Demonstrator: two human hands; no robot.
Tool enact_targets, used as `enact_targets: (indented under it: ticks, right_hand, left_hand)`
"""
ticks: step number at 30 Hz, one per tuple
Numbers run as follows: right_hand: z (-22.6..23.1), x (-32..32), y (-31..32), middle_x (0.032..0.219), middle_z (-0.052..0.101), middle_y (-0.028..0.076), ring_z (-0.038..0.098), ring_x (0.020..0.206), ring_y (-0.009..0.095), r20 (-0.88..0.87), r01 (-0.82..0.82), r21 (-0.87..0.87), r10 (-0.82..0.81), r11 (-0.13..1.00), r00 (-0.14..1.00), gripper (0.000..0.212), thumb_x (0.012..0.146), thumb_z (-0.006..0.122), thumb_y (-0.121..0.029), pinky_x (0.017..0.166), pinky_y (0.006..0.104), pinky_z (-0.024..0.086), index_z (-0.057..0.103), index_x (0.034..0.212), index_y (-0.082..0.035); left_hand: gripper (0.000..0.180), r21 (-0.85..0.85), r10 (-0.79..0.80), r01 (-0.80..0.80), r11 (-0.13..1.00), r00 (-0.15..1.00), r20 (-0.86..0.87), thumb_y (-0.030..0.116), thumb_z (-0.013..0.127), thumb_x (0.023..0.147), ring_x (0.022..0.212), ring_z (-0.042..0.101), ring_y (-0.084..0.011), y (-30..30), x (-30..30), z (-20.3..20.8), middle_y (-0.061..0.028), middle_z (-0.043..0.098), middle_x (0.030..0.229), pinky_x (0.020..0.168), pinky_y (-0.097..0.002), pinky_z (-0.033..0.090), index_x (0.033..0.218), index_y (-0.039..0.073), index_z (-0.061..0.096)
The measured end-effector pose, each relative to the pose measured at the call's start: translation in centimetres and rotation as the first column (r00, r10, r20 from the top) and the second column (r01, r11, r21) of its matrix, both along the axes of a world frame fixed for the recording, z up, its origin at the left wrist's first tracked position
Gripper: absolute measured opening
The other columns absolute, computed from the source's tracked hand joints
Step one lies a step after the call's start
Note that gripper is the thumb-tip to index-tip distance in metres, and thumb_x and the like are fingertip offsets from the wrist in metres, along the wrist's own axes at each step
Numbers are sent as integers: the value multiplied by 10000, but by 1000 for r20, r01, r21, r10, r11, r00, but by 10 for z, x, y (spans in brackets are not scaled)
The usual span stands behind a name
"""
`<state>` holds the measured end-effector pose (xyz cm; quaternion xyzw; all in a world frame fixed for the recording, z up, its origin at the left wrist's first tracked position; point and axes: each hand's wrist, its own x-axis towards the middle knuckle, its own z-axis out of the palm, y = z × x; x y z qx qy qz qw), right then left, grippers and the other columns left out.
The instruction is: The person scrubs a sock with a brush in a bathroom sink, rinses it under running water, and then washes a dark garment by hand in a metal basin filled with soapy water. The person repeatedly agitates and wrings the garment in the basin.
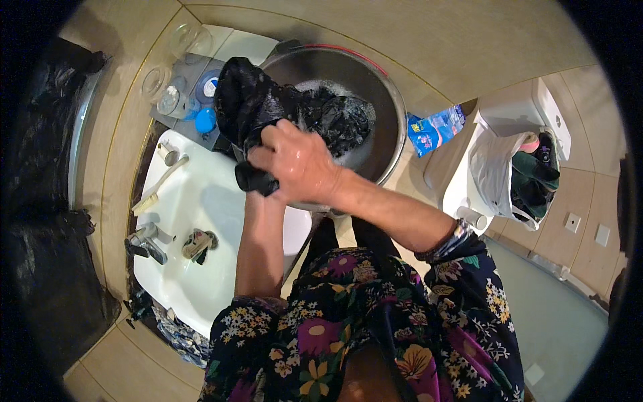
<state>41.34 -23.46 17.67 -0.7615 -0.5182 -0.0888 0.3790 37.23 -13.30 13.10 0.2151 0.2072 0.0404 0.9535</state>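
Wet black cloth [242, 100] gripped above the left side of a round metal basin [392, 110]. The right hand [298, 161] is closed, its fingers clamped on the cloth, knuckles uppermost. The left hand [280, 194] lies beneath it, largely hidden by the right; whether its fingers are together or apart cannot be told. One bunch of cloth stands up to the left of the hands, a short end juts out below them, and the remainder trails into the suds [315, 85] in the basin. Left of the basin, a white sink [218, 281] carries a brush [159, 185] along its far-left edge and a tap [146, 242]; a small bundle lies near its drain. Right of the basin are a blue packet [437, 130] and a white bag [494, 159] of dark items.
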Motion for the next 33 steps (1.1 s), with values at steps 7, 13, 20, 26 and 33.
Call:
enact_targets:
  ticks: [7, 13, 20, 26, 33]
  right_hand:
    - [-13, 62, 29, 789, 585, 165, 570, 736, 369, -267, 302, 7, -289, 953, 919, 284, 571, 642, -182, 643, 439, 473, 577, 804, -34]
    - [-1, -2, 20, 718, 558, 118, 575, 698, 327, -203, 120, 191, -80, 974, 976, 238, 582, 661, -195, 592, 392, 476, 562, 750, -58]
    - [-37, 103, -5, 833, 619, 214, 600, 779, 377, -305, 505, -67, -500, 861, 811, 390, 624, 681, -249, 702, 425, 493, 611, 936, -25]
    - [14, 122, -46, 856, 587, 234, 566, 823, 396, -353, 394, 141, -326, 908, 877, 297, 746, 593, -235, 725, 421, 445, 571, 914, 8]
    - [61, 118, -39, 817, 568, 191, 551, 774, 366, -361, 367, 291, -254, 884, 897, 256, 705, 612, -165, 685, 372, 450, 542, 870, 19]
  left_hand:
    - [339, 43, 168, -162, 986, 963, -209, 338, 387, 890, 1049, 520, -195, -13, 45, -3, -58, 533, 1103, 901, -366, 431, 1137, 131, 493]
    - [364, 34, 138, -134, 990, 975, -175, 331, 395, 891, 1060, 517, -210, 1, 37, -3, -74, 531, 1143, 925, -389, 409, 1166, 109, 482]
    - [439, 81, 98, -78, 994, 954, -284, 316, 359, 930, 1130, 484, -287, -9, 36, 10, -134, 494, 1226, 964, -448, 383, 1267, 36, 393]
    - [636, -8, -150, 152, 988, 957, -249, 422, 335, 934, 1124, 467, -387, -6, 7, 46, -314, 363, 1258, 964, -494, 360, 1300, -89, 243]
    - [920, 203, -96, 103, 974, 994, -45, 555, 410, 858, 1237, 327, -413, 0, -15, 79, -359, 287, 1285, 1026, -466, 266, 1212, -257, 163]
